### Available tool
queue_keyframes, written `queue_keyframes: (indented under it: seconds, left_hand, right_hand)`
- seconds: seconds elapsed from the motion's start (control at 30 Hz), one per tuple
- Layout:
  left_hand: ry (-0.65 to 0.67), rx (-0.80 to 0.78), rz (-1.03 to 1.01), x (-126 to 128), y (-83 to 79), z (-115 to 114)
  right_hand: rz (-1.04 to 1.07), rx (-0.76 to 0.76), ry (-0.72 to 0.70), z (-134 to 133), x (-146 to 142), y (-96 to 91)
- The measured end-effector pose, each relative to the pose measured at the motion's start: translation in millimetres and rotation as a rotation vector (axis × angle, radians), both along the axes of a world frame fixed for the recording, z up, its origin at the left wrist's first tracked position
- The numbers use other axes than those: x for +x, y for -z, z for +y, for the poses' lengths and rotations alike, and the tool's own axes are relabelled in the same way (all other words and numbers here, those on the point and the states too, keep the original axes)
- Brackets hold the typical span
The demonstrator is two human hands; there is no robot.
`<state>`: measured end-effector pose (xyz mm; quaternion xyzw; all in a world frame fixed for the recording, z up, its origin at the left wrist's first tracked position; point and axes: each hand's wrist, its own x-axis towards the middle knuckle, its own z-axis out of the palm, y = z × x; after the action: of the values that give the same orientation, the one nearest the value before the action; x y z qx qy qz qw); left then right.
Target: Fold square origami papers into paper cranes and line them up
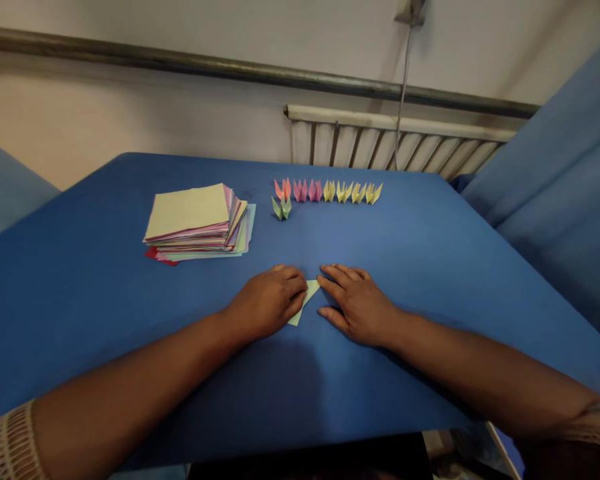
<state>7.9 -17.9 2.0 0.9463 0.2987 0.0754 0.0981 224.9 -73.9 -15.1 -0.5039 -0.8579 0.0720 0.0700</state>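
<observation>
A small pale green folded paper (306, 300) lies on the blue-covered table, narrowing to a point at its right end. Curled over its left part are the fingers of my left hand (273, 300), which hide some of its folds. My right hand (355, 300) rests on the cloth with fingers stretched out and thumb apart, its index fingertip touching the paper's right point. Beyond my hands stands a green origami crane (281, 209). Behind it is a row of cranes: an orange-pink crane (283, 189), two pink ones (307, 191) and several yellow ones (351, 193).
A thick stack of coloured paper sheets (190, 213) sits at the back left of the blue table (405, 260). Behind the table are a white radiator (380, 123), a wall pipe (230, 65) and a hanging cord (404, 87). A blue curtain (560, 167) hangs at the right.
</observation>
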Motion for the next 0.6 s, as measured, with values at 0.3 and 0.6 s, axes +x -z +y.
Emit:
queue_keyframes:
  seconds: [0.3,0.6]
  left_hand:
    - [-0.044,-0.024,-0.039,0.5,-1.6,2.4]
    - [0.012,-0.065,-0.101,-4.2,-2.9,2.2]
  right_hand:
    - [0.049,0.04,0.038,5.4,-2.3,0.9]
    - [-0.028,0.074,0.098,0.0,-21.8,-1.4]
